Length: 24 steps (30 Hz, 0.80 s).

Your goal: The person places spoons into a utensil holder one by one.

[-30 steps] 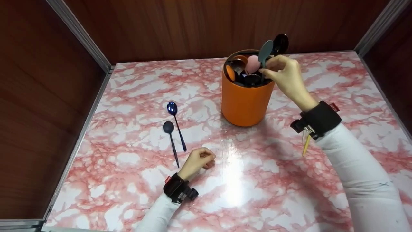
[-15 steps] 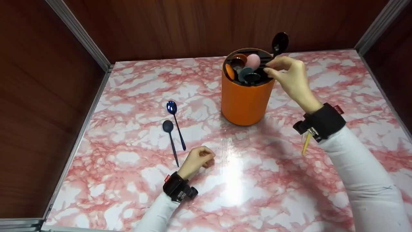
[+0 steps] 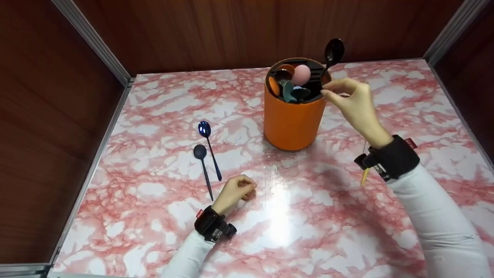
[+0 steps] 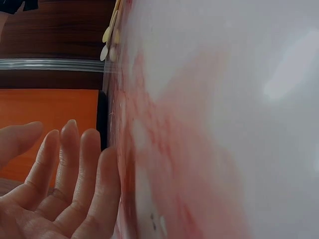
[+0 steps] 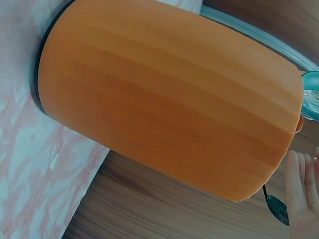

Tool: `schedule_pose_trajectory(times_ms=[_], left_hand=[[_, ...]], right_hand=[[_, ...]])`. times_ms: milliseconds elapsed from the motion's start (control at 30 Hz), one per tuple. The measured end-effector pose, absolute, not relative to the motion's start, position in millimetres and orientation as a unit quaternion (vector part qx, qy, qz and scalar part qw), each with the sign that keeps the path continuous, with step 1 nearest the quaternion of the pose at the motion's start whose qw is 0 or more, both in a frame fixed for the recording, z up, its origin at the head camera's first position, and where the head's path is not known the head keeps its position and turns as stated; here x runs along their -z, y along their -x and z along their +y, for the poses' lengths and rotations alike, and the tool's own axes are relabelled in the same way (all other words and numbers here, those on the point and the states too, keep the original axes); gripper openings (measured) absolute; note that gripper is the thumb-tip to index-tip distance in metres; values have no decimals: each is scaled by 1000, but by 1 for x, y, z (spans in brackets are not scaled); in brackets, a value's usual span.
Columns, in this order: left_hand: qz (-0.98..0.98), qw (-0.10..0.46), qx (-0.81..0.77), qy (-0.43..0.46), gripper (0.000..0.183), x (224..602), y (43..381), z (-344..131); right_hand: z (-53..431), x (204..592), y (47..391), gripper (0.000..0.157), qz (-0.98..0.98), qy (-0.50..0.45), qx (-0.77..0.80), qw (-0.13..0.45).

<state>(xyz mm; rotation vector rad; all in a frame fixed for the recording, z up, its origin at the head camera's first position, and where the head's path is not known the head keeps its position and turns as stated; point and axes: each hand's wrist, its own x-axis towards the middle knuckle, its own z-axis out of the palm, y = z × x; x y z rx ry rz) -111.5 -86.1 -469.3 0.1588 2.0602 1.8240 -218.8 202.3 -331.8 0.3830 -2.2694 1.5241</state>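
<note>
My right hand (image 3: 353, 102) is at the right rim of an orange utensil holder (image 3: 293, 123), thumb and fingertips close together with nothing seen between them. In the right wrist view its fingers (image 5: 296, 172) look fairly straight beside the rim. A black spoon (image 3: 334, 51) stands tall just behind these fingertips, handle down in the holder. Inside, a teal spoon (image 3: 288, 92) leans low beside a dark spoon (image 3: 301, 93), a pink spoon (image 3: 301, 75) and an orange one (image 3: 274, 85). My left hand (image 3: 235, 193) rests loosely curled on the table, holding nothing.
A shiny blue spoon (image 3: 204, 129) and a matte black spoon (image 3: 200, 151) lie on the marbled table (image 3: 154, 216), left of the holder. A yellow handle (image 3: 364, 177) shows under my right wrist. Wooden panels (image 3: 231, 34) wall in the back and sides.
My right hand has let go of the teal spoon, which dropped from upright at the rim to low in the holder. The hand then drew slightly right and down. The left hand stayed put.
</note>
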Motion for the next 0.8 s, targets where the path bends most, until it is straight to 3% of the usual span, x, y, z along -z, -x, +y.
schedule_pose_trajectory(times_ms=[267, 500, 800], left_hand=[[738, 186, -646, -64, 19, 471, 112, -85], [737, 182, -648, -59, 18, 470, 114, -85], [739, 185, -646, -47, 17, 469, 115, -85]], right_hand=[[202, 341, 206, 17, -794, -143, -558, 192], [193, 334, 182, 14, -798, -140, -561, 171], [197, 354, 175, 15, -793, -134, -577, 143]])
